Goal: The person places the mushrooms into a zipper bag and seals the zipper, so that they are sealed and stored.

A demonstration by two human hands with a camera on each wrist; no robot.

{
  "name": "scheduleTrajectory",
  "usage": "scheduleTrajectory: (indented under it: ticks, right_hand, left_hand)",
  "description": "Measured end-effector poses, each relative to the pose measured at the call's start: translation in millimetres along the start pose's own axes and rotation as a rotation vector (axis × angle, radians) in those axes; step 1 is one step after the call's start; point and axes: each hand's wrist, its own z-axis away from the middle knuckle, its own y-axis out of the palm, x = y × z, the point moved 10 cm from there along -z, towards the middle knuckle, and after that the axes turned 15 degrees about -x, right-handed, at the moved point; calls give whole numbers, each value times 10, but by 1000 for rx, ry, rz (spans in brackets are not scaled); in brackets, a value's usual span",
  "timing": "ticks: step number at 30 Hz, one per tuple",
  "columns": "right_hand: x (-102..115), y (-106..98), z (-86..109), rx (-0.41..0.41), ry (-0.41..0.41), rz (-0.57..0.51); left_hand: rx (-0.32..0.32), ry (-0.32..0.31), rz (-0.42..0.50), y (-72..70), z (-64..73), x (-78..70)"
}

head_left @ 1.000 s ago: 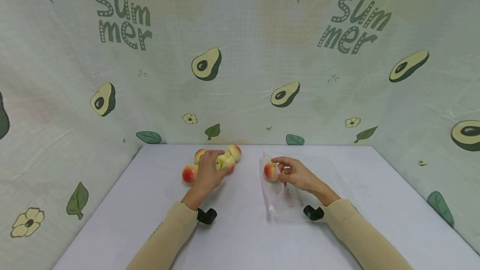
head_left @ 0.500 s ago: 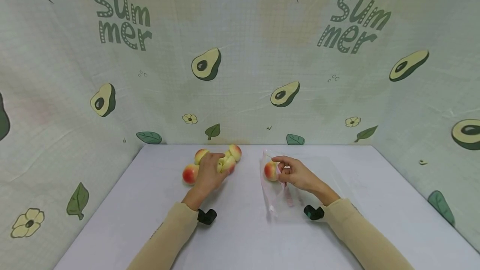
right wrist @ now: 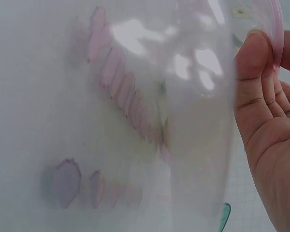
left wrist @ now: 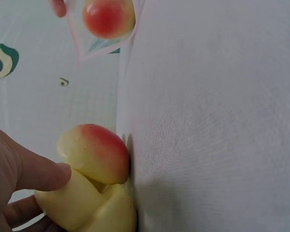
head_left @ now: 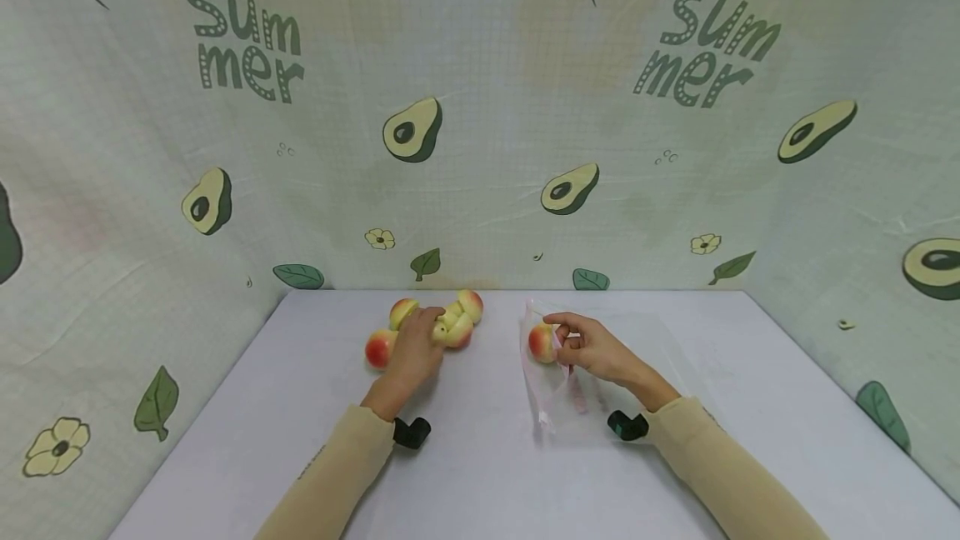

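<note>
At the left pile, my left hand pinches a yellow peach between thumb and fingers. Its thumb lies across the peach's upper side, and more fingers show below. A red-blushed peach sits right against it. My right hand pinches the pink-edged rim of a clear plastic bag, holding its mouth up. One peach sits at the bag's mouth, seen through the film. Close up, the bag's film has a pink edge, and pink printing shows on its side.
Several more peaches lie round the left hand, among them a red one at its left and one at the far right of the pile. The white table ends at a printed cloth backdrop.
My left hand's thumb and fingers have drawn in on the peach, which shows more to the right of the thumb. The right hand and the bag have stayed in place.
</note>
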Motion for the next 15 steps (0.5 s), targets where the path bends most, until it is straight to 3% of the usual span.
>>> scheduleTrajectory:
  ticks: [15]
  right_hand:
    - [16, 0, 15, 5, 2, -14]
  left_hand:
    - [-19, 17, -9, -18, -34, 46]
